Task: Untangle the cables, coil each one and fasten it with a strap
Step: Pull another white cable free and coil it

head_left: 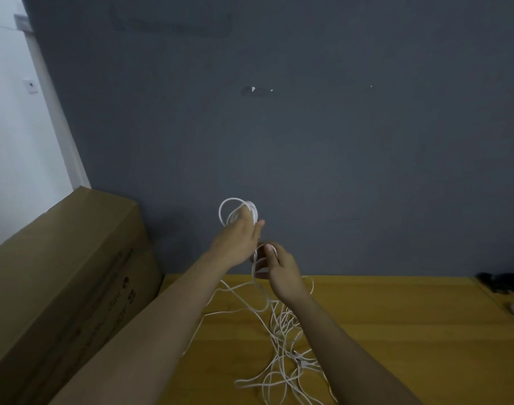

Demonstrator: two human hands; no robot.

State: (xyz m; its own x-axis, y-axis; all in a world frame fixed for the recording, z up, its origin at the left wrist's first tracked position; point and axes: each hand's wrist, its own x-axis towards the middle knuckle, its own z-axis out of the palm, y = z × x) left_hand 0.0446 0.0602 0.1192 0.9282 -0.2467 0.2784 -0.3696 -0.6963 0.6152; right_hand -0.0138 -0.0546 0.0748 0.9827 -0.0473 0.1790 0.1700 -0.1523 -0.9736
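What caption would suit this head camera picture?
Left hand holds a white cable coil while right hand feeds cable from the tangle on the table.

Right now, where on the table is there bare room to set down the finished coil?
The widest bare patch of the wooden table lies right of the white cable tangle, short of the dark items at the far right edge. A narrower strip is free along the wall. The centre, under both hands, is crowded with loose cable; the cardboard box blocks the left.
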